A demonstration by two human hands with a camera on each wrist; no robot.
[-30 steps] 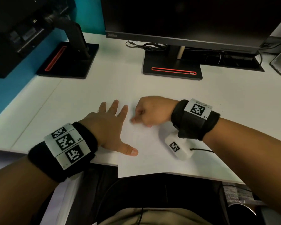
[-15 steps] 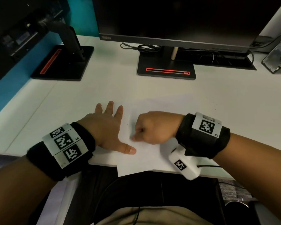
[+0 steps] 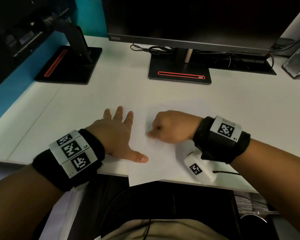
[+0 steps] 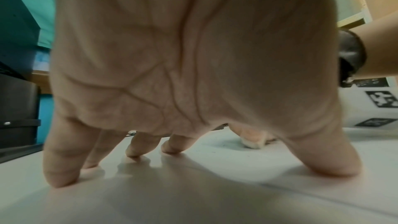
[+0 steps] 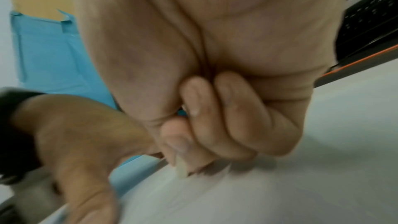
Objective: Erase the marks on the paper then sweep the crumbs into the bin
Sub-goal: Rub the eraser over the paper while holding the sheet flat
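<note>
White paper point(image 3: 156, 163) lies at the lower centre of the head view on the pale surface point(image 3: 215, 104), its near corner hanging over the front edge. Faint dark specks and marks show on the sheet between the hands. The left hand point(image 3: 114, 134) is spread flat, fingers straight; its thumb and index finger press on the left part of the sheet, the other fingertips point(image 4: 60, 176) on the surface beside it. The right hand point(image 3: 171, 127) is curled into a fist at mid-frame, its fingertips pinching a small pale eraser point(image 5: 182, 168) whose tip touches the paper; the right wrist view is blurred. Two black monitor stands point(image 3: 179, 72) sit along the top of the frame, well apart from the sheet.
</note>
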